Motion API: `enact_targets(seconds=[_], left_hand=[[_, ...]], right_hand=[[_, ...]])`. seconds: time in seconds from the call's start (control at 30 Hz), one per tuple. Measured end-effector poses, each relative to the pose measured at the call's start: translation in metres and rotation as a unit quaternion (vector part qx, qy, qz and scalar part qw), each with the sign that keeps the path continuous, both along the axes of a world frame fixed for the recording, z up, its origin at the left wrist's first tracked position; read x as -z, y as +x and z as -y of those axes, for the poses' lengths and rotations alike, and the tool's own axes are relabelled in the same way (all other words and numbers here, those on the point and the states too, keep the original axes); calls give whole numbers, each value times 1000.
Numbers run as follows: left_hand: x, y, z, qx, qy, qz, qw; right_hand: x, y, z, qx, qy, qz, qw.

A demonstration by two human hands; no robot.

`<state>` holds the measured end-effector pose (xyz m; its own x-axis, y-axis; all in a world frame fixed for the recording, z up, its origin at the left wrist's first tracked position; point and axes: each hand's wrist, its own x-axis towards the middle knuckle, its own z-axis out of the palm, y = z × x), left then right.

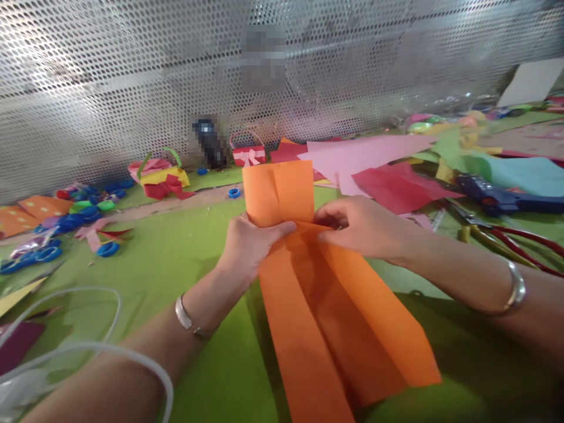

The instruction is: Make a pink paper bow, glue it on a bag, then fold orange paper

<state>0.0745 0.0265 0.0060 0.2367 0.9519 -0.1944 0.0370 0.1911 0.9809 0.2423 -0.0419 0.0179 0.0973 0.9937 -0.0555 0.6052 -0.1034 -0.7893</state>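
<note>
A folded sheet of orange paper (291, 305) is held up off the green work surface in both hands. Its upper part stands as a creased flap, while the long lower part spreads toward me with its two sides folded inward. My left hand (251, 241) grips the paper at the left, thumb pressed across the crease and the other fingers behind it. On the right edge, at the same crease, my right hand (352, 226) pinches the paper between thumb and fingers. Some of the right fingertips are hidden behind the sheet.
Small paper baskets (165, 176) and blue rings (108, 249) lie at the left and back. Pink paper (365, 155) and red paper (405, 187) are behind my right hand. Red-handled scissors (520, 241) and a dark blue tool (506, 197) lie right. A white cable (118, 352) crosses near my left arm.
</note>
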Motion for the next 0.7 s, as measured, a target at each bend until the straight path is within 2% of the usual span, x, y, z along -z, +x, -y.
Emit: enact_targets(seconds=[0.1, 0.23, 0.43, 0.53, 0.63, 0.7], left_hand=[[1, 1, 3, 23, -15, 13, 1000], [-1, 2, 7, 44, 0, 22, 999], [-2, 2, 7, 51, 53, 0, 997], [0, 2, 7, 61, 40, -1, 997], [3, 3, 6, 58, 7, -34, 998], [5, 2, 3, 66, 32, -73, 995]], right_hand=[[1, 2, -2, 6, 1, 8, 1000], [2, 4, -3, 15, 17, 25, 999], [1, 6, -3, -5, 18, 33, 999], [-1, 6, -3, -17, -2, 63, 998], [-1, 6, -4, -26, -22, 84, 996], [-1, 7, -5, -32, -34, 93, 995]])
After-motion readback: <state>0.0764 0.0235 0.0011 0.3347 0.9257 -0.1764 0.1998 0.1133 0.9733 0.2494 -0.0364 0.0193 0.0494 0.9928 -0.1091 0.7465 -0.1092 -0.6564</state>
